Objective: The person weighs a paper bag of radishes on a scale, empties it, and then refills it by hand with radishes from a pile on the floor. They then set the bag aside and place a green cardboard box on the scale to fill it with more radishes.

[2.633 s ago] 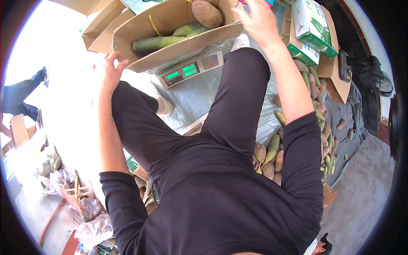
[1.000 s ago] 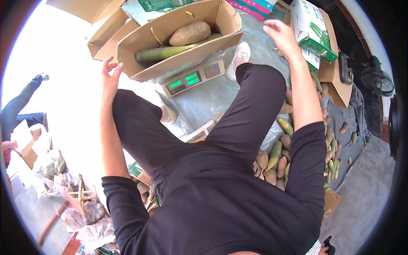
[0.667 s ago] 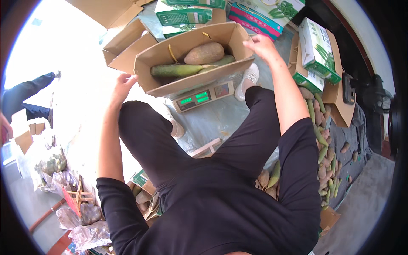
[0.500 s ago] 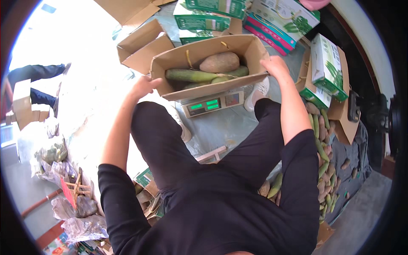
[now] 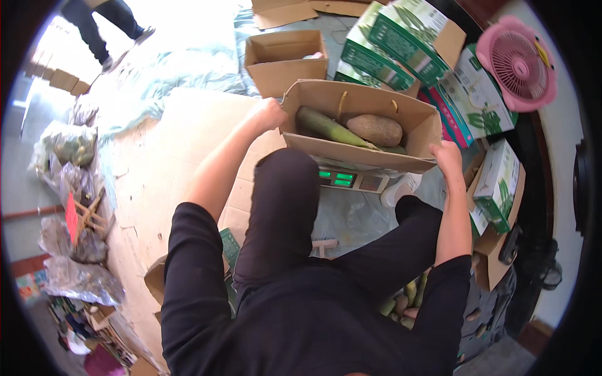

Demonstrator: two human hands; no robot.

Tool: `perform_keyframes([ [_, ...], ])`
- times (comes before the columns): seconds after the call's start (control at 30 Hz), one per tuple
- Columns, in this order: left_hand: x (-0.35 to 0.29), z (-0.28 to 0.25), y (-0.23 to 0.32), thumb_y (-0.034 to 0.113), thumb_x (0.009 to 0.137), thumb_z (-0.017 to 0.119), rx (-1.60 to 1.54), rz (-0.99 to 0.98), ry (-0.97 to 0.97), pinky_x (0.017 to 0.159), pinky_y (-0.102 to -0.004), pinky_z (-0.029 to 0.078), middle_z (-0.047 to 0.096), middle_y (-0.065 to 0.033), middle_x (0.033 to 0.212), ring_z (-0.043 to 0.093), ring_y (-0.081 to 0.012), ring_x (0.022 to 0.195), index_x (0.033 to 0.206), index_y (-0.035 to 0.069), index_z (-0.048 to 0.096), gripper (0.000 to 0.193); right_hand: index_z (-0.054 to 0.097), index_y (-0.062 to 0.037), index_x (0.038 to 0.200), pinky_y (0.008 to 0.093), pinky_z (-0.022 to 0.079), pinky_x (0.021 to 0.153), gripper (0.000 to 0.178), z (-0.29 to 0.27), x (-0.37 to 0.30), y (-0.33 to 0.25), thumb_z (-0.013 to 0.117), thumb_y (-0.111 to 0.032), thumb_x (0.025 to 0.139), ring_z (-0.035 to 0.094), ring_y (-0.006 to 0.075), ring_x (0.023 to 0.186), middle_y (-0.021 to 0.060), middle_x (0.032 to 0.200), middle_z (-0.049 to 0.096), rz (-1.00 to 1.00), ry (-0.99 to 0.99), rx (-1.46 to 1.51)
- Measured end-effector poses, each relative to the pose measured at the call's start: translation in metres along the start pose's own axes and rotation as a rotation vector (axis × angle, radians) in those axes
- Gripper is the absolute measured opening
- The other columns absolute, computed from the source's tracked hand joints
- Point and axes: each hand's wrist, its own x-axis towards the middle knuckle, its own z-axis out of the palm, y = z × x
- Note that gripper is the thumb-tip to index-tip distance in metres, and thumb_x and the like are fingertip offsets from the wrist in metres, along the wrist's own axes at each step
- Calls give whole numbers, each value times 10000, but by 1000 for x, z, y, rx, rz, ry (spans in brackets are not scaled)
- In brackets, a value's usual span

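Observation:
An open cardboard box (image 5: 357, 152) with yellow cord handles is between my hands, over a scale with lit green displays (image 5: 343, 180). The box covers most of the scale; I cannot tell whether they touch. Inside lie a long green radish-like vegetable (image 5: 331, 128) and a plump brown tuber (image 5: 375, 130). More green shows beneath them, mostly hidden by the front wall. My left hand (image 5: 267, 117) is closed on the box's left upper corner. Gripping the right end's rim is my right hand (image 5: 447, 156), its thumb near the top edge.
Behind stands another open box (image 5: 286, 67). Green-and-white cartons (image 5: 407, 41) and a pink fan (image 5: 518, 64) are at the upper right. Vegetables (image 5: 411, 297) lie by my right leg. Plastic bags (image 5: 81, 279) line the left; another person's legs (image 5: 103, 28) show far left.
My view has swung, bringing the pink fan fully into sight. My left hand has closed on the box's corner, where its fingers were stretched out before. The vegetables inside have shifted.

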Motion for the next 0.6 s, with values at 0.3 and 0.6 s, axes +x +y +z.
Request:
perform_keyframes([
  [0.3, -81, -46, -139, 215, 707, 613, -336, -280, 105, 546, -310, 456, 635, -115, 682, 588, -177, 602, 780, -63, 631, 288, 660, -30, 788, 441, 472, 728, 334, 38, -2, -151, 567, -337, 693, 610, 377, 822, 223, 836, 630, -309, -59, -140],
  [0.6, -251, -59, -321, 224, 714, 602, -238, -522, 349, 677, -330, 476, 666, -133, 772, 626, -209, 735, 884, -38, 666, 319, 683, -45, 761, 450, 507, 716, 228, 183, -73, -293, 557, -207, 662, 632, 373, 775, 207, 799, 647, -613, -212, -251],
])
